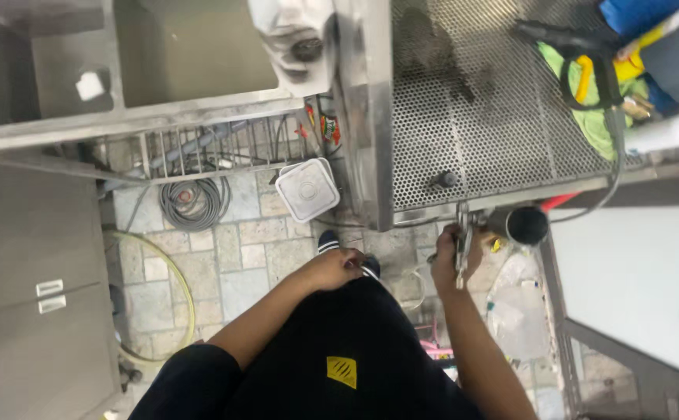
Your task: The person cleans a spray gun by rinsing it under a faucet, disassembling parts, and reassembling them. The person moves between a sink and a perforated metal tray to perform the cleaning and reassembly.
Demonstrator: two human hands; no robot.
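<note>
Two hands low at the table's front edge — my right hand has its fingers clenched round the metal lever handle beside the dark cup under the perforated table. My left hand rests curled against my apron, holding nothing I can make out — the lever looks gripped but not yet swung.

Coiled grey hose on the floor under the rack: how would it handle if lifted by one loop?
The coiled grey hose would probably sag and uncoil: nothing visibly binds its loose loops. It likely feels fairly heavy for its size, given the many turns. It lies half under the wire rack, so it may snag.
</note>
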